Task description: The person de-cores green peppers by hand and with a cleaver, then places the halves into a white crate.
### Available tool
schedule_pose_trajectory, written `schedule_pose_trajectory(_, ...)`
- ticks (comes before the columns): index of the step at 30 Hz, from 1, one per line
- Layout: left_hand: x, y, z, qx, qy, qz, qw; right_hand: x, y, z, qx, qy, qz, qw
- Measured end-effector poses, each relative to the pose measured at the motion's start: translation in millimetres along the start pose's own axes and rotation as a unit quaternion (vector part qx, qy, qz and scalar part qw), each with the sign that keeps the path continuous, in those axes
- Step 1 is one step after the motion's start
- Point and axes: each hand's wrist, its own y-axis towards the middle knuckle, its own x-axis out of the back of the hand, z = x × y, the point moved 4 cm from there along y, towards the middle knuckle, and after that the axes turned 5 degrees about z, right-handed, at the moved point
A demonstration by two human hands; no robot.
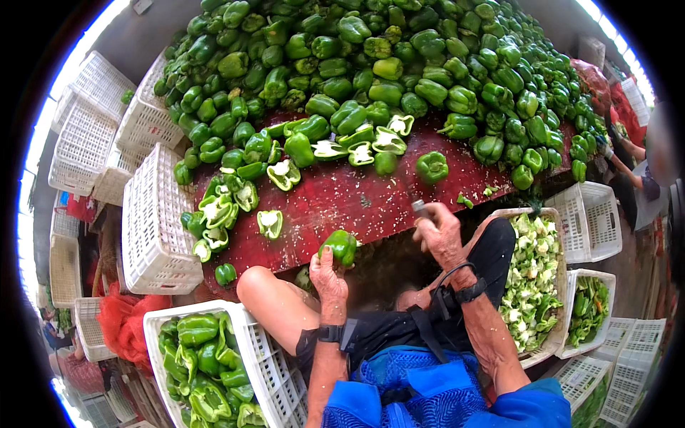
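While the green pepper (340, 246) is sitting just below frame centre, at the red table's (342, 203) near edge, we are gripping it in our left hand (328, 278) — our right hand (439, 232), fisted, is holding a small knife (417, 207) — with the pepper heap (371, 64) filling the top.

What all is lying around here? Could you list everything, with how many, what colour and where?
whole bell peppers: a large heap, green, far side of the table
halved peppers: many, green with pale insides, table's left part
table: one, red, centre
crate of peppers: one, white, lower left
crate of cores: one, white, right
empty crates: several, white, left
mesh sack: one, red, lower left
left hand: holds a green pepper
right hand: grips a small knife
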Motion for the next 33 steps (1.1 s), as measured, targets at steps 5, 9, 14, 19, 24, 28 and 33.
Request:
schedule_pose_trajectory(5, 0.8, 0.6, 0.2, -0.004, 0.02, 0.014, 1.0, -50.5, -52.2, 4.7, 0.074, -0.146, 0.107, 0.981)
schedule_pose_trajectory(9, 6.5, 2.3, 4.6, -0.015, 0.035, -0.007, 0.999, -60.4, -83.2, 2.5, 0.164, -0.234, 0.13, 0.95)
schedule_pose_trajectory(14, -4.0, -1.9, -3.2, -0.014, 0.042, 0.005, 0.999, -55.3, -84.8, 10.9, 0.175, -0.236, 0.138, 0.946)
schedule_pose_trajectory(19, -8.7, -1.9, -1.7, 0.003, 0.02, 0.012, 1.0, -55.5, -84.0, 10.5, 0.188, -0.254, 0.168, 0.934)
schedule_pose_trajectory(24, 1.0, 5.1, 0.0, 0.007, 0.002, 0.029, 1.0, -67.4, -76.9, 5.6, 0.197, -0.279, 0.178, 0.923)
schedule_pose_trajectory(28, 0.2, 7.7, -0.1, 0.014, -0.004, 0.008, 1.0, -75.2, -74.7, 2.1, 0.224, -0.298, 0.134, 0.918)
schedule_pose_trajectory(33, 5.3, 17.3, -1.0, 0.033, -0.006, -0.001, 0.999, -89.1, -71.1, -3.2, 0.214, -0.351, 0.134, 0.902)
